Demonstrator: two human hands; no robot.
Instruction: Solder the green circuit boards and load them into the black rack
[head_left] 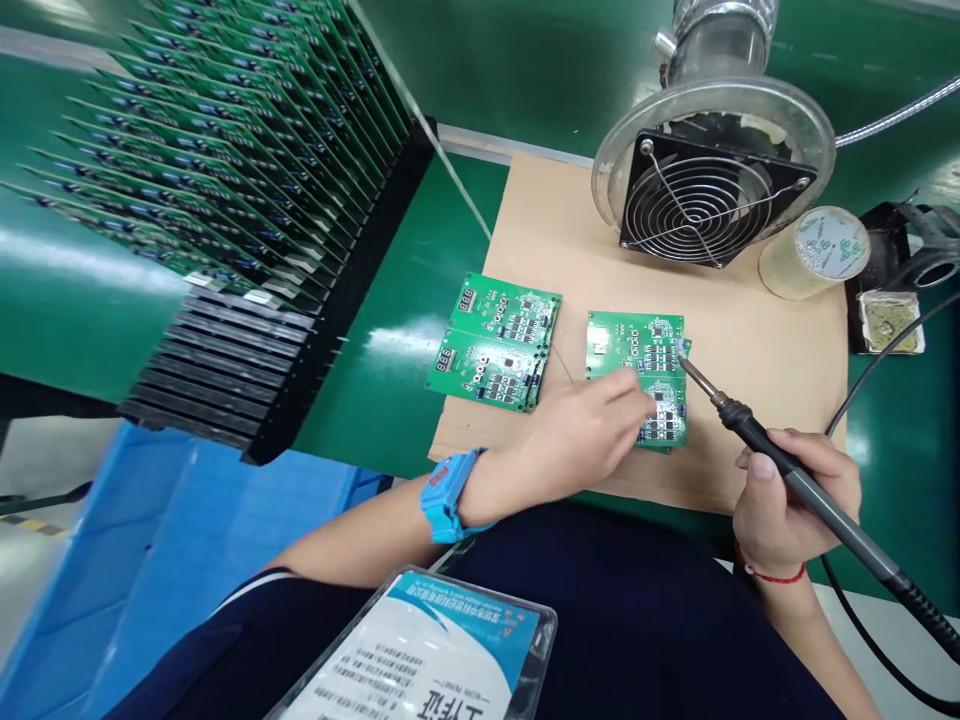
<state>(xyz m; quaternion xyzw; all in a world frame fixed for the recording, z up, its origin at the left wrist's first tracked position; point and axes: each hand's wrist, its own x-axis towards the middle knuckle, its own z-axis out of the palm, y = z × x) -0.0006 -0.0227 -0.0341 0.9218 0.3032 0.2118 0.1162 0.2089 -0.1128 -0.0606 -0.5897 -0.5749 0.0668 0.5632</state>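
My right hand (795, 495) grips a soldering iron (784, 460) by its dark handle. The iron's tip touches or hovers just over the right edge of a green circuit board (622, 335); I cannot tell which. My left hand (581, 430), wearing a blue watch, lies across the lower left of that board with its fingers pinched together. A thin solder wire (561, 362) runs into this hand from the upper left; its end is hidden by the fingers. Left of the hand, more green circuit boards (495, 340) with digit displays lie in a small stack.
A tan cardboard sheet (547, 220) covers part of the green bench. Behind the boards stands a fume extractor fan (694, 200). To its right are a tape roll (817, 250) and a sponge holder (890, 322). A black rack (225, 360) at left holds many upright boards.
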